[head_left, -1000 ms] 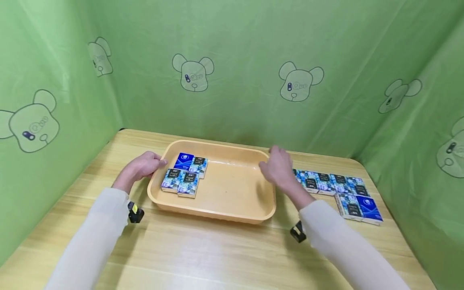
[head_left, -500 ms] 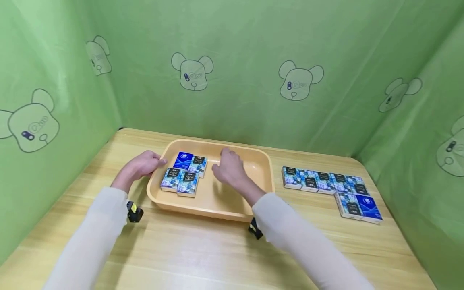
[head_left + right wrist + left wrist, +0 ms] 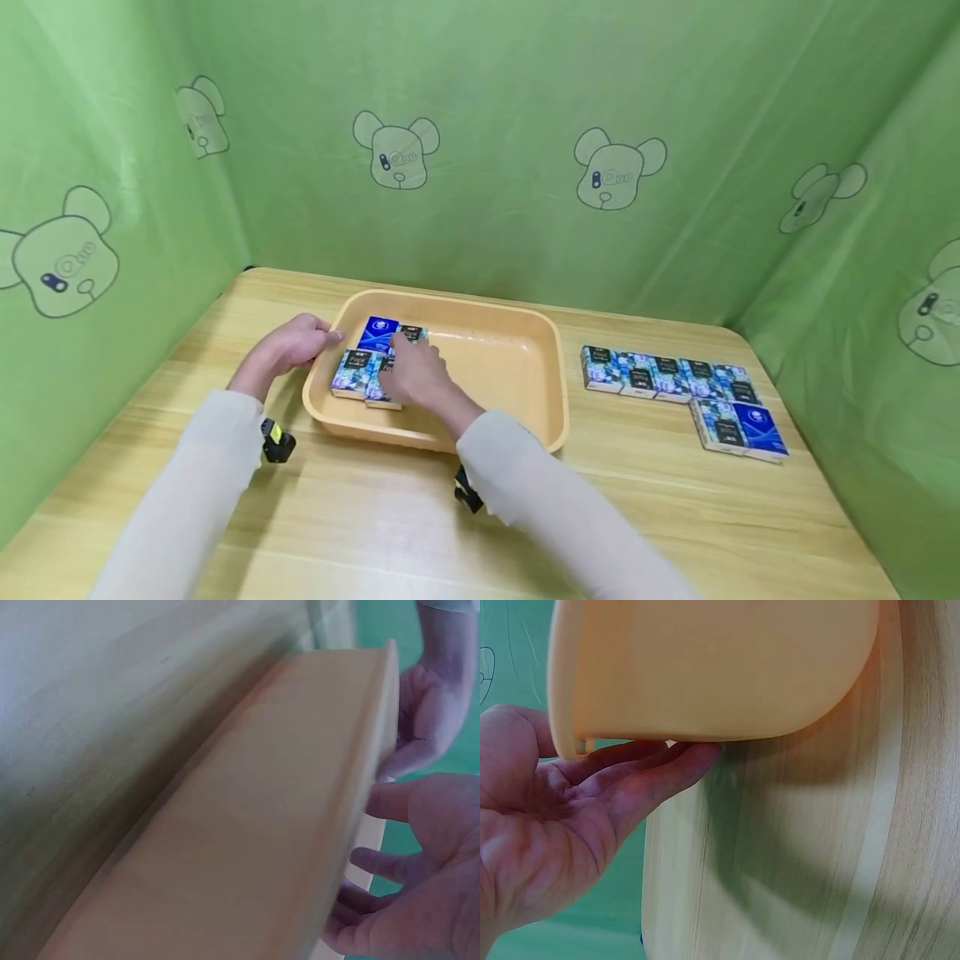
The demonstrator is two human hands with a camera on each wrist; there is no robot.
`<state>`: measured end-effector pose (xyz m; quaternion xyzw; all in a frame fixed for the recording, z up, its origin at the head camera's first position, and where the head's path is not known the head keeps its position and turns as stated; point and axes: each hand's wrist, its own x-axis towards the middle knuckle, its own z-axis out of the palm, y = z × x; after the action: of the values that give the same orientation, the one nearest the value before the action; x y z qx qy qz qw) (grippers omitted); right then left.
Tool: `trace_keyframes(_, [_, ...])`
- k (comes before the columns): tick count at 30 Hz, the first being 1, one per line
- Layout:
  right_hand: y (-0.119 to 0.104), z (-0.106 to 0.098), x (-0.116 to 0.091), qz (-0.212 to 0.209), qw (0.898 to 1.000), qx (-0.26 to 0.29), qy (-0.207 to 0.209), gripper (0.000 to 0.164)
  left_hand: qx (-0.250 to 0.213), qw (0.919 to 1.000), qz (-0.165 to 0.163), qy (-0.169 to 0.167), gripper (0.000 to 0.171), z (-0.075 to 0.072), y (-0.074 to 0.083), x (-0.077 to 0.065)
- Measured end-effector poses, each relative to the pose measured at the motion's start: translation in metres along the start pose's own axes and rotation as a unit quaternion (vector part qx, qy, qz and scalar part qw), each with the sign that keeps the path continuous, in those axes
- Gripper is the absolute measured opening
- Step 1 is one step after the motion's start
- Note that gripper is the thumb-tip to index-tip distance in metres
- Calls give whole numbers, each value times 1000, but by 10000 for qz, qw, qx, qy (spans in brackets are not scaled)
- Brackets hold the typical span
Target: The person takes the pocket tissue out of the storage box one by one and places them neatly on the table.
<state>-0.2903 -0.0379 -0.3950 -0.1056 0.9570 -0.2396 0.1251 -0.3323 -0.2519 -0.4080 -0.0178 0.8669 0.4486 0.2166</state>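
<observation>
My left hand [image 3: 296,342] holds the left rim of a pale orange plastic tray [image 3: 498,371]. In the left wrist view its fingers [image 3: 664,776] lie along the tray's outer wall, and the thumb is partly hidden behind the rim. Inside the tray's left half sit a plain blue tissue pack [image 3: 377,332] and several flower-printed tissue packs [image 3: 350,373]. My right hand [image 3: 420,373] reaches over the right-hand packs there and hides part of two of them. Spread apart, its thumb and fingers [image 3: 382,862] show past the tray's wall in the right wrist view, with no pack visible between them.
To the right of the tray, a row of flower-printed tissue packs [image 3: 637,375] lies on the wooden table [image 3: 360,517]. In front of its right end are one more printed pack [image 3: 717,427] and a blue pack [image 3: 761,429]. Green curtains [image 3: 495,233] enclose the table.
My right hand has swept left from the tray's right rim, across the tray, to the packs inside. The left hand has stayed at the left rim, and the packs have not moved.
</observation>
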Motion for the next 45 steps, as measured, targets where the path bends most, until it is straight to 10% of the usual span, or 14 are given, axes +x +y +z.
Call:
trace_keyframes(34, [-4, 3, -3, 50, 9940, -629, -892, 75, 15, 10000, 55, -63, 45, -2, -2, -1])
trace_keyframes(45, [-2, 11, -4, 54, 9948, -807, -623, 72, -59, 9999, 54, -76, 45, -2, -1, -2])
